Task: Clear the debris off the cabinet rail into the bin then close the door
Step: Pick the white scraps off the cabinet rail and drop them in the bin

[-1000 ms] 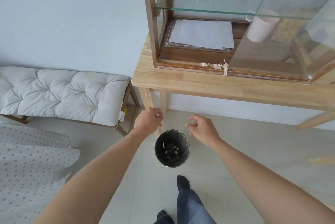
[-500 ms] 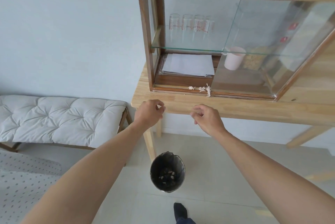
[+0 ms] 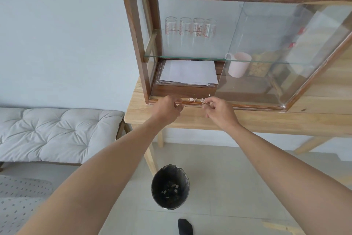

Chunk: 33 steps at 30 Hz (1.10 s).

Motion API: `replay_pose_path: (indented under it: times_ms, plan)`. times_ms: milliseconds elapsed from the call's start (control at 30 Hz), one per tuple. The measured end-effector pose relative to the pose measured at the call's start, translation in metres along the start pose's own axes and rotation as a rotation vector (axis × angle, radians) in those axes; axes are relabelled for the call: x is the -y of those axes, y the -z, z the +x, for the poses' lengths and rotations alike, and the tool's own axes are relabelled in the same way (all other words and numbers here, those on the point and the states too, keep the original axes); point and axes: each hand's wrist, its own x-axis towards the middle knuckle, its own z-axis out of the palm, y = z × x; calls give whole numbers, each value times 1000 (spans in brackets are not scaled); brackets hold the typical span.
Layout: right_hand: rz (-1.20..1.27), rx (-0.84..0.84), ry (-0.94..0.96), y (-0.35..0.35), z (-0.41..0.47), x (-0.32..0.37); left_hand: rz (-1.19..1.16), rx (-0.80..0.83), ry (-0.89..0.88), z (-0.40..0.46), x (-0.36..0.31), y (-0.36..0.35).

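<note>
Small pale scraps of debris [image 3: 192,99] lie on the wooden cabinet rail [image 3: 247,105], at the open left half of the cabinet. The glass sliding door [image 3: 276,54] stands over the right half. My right hand [image 3: 219,110] is at the rail, thumb and forefinger pinched on the rightmost scrap [image 3: 204,101]. My left hand [image 3: 167,108] rests at the rail just left of the scraps, its fingers curled with nothing seen in them. The black bin [image 3: 187,179] stands on the floor below, between my arms, with scraps in its bottom.
The cabinet sits on a light wooden table [image 3: 266,120]. Inside are a paper stack [image 3: 188,72], a pink mug [image 3: 239,64] and several glass beakers [image 3: 190,27]. A white cushioned bench [image 3: 57,132] stands at left. My black-socked foot [image 3: 184,227] is near the bin.
Both hands rose from over the bin to the cabinet rail. The view tilted up with them, so the bin now sits low in the frame. My right fingers closed on a scrap.
</note>
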Motion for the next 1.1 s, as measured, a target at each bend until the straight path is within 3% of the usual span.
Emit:
replay_pose_path:
  times_ms: [333,600,1100]
  plan:
    - [-132,19,-6,-8,31,-2,-15,30,-16,37,-21,-36]
    - [-115,-65,-35,-12,28,0,-60,-47,5,39,-20,-37]
    - [-23,-53,-43,-24,-37,10,-52,-20,56,-35,27,-1]
